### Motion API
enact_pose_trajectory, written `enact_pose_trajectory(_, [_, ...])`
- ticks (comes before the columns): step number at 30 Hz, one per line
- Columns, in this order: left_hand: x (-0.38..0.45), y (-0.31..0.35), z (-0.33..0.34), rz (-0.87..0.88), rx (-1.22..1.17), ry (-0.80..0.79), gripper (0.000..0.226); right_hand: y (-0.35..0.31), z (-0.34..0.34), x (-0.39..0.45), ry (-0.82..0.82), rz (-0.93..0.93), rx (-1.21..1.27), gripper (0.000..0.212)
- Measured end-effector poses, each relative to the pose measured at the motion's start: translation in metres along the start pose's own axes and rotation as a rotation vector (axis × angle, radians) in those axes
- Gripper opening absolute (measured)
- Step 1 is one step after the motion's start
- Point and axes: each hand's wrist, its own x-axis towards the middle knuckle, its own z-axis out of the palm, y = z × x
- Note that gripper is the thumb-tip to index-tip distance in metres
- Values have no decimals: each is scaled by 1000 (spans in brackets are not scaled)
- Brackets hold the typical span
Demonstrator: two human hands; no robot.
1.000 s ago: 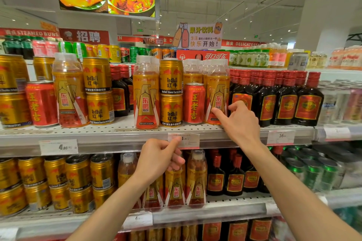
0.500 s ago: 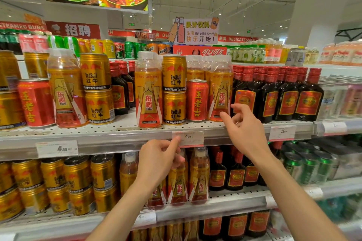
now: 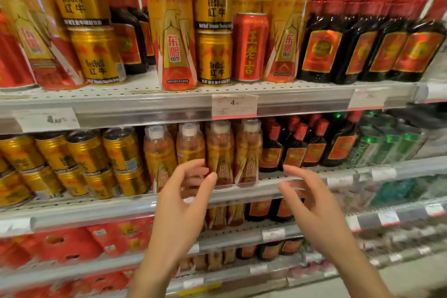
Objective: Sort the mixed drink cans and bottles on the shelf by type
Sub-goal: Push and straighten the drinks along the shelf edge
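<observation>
The top shelf (image 3: 145,106) holds a mix. An orange energy-drink bottle (image 3: 175,36) stands beside two stacked gold Red Bull cans (image 3: 214,55). A red herbal-tea can (image 3: 250,47) and another orange bottle (image 3: 284,38) follow to the right. Dark red-capped bottles (image 3: 362,38) fill the right end. My left hand (image 3: 183,201) and my right hand (image 3: 312,205) hover with fingers spread in front of the second shelf, holding nothing. The left hand is close to the orange bottles (image 3: 220,152) there; the view is blurred.
Gold cans (image 3: 79,159) lie stacked at the left of the second shelf, dark bottles (image 3: 302,147) and green cans (image 3: 387,145) to its right. Red cartons (image 3: 72,242) fill the lower left. Price tags (image 3: 234,105) hang on the shelf rails.
Both hands have dropped from the top shelf's edge to the second shelf's level. The right hand left the orange bottle; the left left the price tag. The view moved closer and lower.
</observation>
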Motion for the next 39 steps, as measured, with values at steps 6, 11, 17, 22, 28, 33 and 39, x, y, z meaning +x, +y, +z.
enact_pose_trajectory(6, [-20, 2, 14, -51, 34, 31, 30, 33, -21, -2, 1, 62, 81, 49])
enact_pose_trajectory(11, [-18, 19, 24, 4, 94, 73, 26, 41, -36, 13, 24, 30, 105, 37])
enact_pose_trajectory(17, [-10, 32, 27, 85, 144, 99, 28, 33, -43, 31, -6, -68, 62, 33])
enact_pose_trajectory(22, [3, 46, 24, 163, 95, 114, 28, 19, -49, 41, 34, -147, 43, 29])
enact_pose_trajectory(28, [30, 66, -3, 309, 144, 91, 26, -23, -45, 58, 100, -295, -25, 28])
enact_pose_trajectory(33, [63, 88, -31, 463, 263, 83, 25, -70, -43, 88, 158, -439, -163, 29])
enact_pose_trajectory(39, [105, 112, -43, 645, 500, 74, 29, -128, -46, 132, 210, -581, -293, 29])
